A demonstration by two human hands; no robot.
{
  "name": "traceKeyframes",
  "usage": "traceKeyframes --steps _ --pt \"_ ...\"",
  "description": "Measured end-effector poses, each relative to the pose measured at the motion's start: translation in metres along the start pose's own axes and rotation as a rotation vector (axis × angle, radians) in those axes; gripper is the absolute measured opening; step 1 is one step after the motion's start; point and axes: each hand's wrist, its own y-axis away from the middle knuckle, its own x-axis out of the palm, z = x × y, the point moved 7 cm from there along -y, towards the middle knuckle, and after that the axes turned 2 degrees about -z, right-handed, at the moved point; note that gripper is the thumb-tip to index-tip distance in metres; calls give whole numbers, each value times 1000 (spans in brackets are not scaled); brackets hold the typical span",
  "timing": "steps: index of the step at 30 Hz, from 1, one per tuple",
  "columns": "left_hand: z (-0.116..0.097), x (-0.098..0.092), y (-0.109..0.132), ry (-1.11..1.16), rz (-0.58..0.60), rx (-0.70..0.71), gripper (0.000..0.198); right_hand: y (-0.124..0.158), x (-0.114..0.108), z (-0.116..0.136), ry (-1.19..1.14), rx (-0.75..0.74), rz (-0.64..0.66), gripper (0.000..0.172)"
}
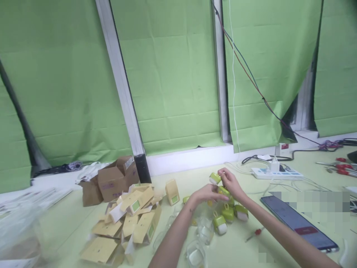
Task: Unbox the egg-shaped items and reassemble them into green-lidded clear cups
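Both my hands meet above a cluster of small green-and-white gadgets [227,216] on the pale table [245,249]. My right hand [230,182] is closed on one green-and-white gadget [214,178], lifted off the table. My left hand [208,193] is closed around another green gadget [223,191] just below it. Several clear plastic shells [205,230] lie in front of my left forearm.
A heap of flat tan cardboard boxes [131,219] lies to the left, with brown cartons [111,182] behind. A dark tablet [298,221] and a small red-handled tool [255,233] lie right of the cluster. A white power strip [276,173] and red-handled tools [343,167] sit at back right.
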Motion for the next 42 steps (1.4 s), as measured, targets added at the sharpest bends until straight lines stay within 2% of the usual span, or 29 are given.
traceKeyframes --steps 2,4,8,10,13,18,20,22,24,27,31,33,37,42 --pt "6 -4 -1 -24 -38 0 63 -3 -7 -3 51 14 -28 28" --pt "19 -16 4 -69 -129 -9 65 -6 -23 -6 125 24 -32 29" --pt "46 -35 19 -183 -283 -52 63 -2 -57 -9 314 4 102 25" --pt "49 -35 24 -243 -295 -54 62 7 -68 -12 409 -4 183 23" --pt "36 -28 24 -350 -274 -21 61 24 -72 -19 510 -16 284 18" --pt "-4 -12 9 -482 -266 69 58 42 -52 -9 500 -112 368 25" --pt "-14 -8 3 -495 -275 82 57 42 -39 1 452 -158 387 30" --pt "-17 -8 -1 -491 -299 79 57 39 -28 8 417 -178 402 26" --pt "-12 -11 -1 -474 -330 59 57 32 -20 11 407 -174 398 22" --pt "6 -19 5 -443 -372 4 54 17 -15 7 423 -151 367 23" --pt "36 -39 23 -428 -471 -111 55 -8 -26 -7 493 -105 287 27" --pt "47 -45 31 -435 -504 -161 55 -15 -33 -16 534 -89 303 28" --pt "57 -39 34 -478 -501 -215 52 -15 -29 -25 613 -102 402 26" --pt "60 -25 26 -571 -415 -272 64 -1 10 -12 624 -189 493 27"
